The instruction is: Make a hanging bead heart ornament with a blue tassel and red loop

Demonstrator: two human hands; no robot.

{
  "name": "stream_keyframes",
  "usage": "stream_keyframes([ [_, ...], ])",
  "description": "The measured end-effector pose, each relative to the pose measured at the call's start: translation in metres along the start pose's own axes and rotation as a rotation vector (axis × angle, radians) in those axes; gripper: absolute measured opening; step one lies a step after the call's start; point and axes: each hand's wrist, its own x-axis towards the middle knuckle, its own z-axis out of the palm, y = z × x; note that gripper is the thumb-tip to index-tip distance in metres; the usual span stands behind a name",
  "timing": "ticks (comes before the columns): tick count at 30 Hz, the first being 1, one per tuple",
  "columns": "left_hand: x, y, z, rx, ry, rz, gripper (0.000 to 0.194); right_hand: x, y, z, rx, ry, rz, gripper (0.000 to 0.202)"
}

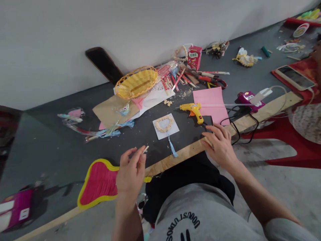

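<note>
My left hand (132, 167) is closed in a pinch on a small pale stick piece (145, 149), over the near part of the table. To its right lies a white square card (175, 130) bearing a ring of pale pieces (157, 124), with a light blue tassel (172, 147) hanging toward the table edge. My right hand (220, 144) is at the wooden edge, fingers loosely bent and apart from the thumb; I see nothing clearly held. Just beyond it a yellow glue gun (192, 108) rests with its nozzle pointing left, partly on pink paper (213, 100).
A yellow basket (136, 83) stands behind, beside wrapped chopsticks (178, 78) and red-handled pliers (208, 79). Black cable (234, 127) runs near my right hand. A pink and yellow fan-like piece (100, 184) lies left. A phone (296, 77) and another person's sleeve (304, 122) are at right.
</note>
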Motion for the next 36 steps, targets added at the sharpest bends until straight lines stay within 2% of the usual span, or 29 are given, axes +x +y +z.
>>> stream_keyframes([
  [6, -0.005, 0.005, 0.009, -0.054, 0.068, 0.055, 0.029, -0.002, -0.036, 0.02, 0.11, -0.11, -0.16, 0.027],
  [10, -0.01, 0.004, 0.006, -0.095, 0.069, 0.03, 0.03, 0.004, -0.04, 0.023, 0.359, -0.201, -0.244, 0.022],
  [12, -0.012, 0.005, 0.005, -0.107, 0.069, 0.02, 0.03, 0.008, -0.036, 0.023, 0.421, -0.176, -0.203, 0.027],
  [16, -0.014, 0.007, 0.003, -0.125, 0.069, 0.025, 0.034, 0.012, -0.031, 0.028, 0.367, -0.074, -0.078, 0.02],
  [21, -0.009, 0.006, 0.003, -0.081, 0.08, 0.054, 0.032, 0.017, -0.035, 0.039, 0.393, -0.045, 0.01, 0.017],
  [24, 0.004, 0.007, 0.003, -0.058, 0.033, 0.125, 0.025, 0.037, -0.034, 0.039, 0.326, -0.099, -0.035, 0.019],
  [30, 0.043, 0.017, 0.017, 0.036, -0.183, 0.335, 0.025, 0.106, -0.033, 0.05, 0.122, -0.373, -0.366, 0.026],
  [33, 0.053, 0.021, 0.025, 0.036, -0.235, 0.352, 0.027, 0.128, -0.038, 0.06, 0.075, -0.448, -0.417, 0.025],
  [36, 0.057, 0.018, 0.029, 0.002, -0.223, 0.321, 0.028, 0.13, -0.046, 0.06, 0.069, -0.429, -0.395, 0.019],
])
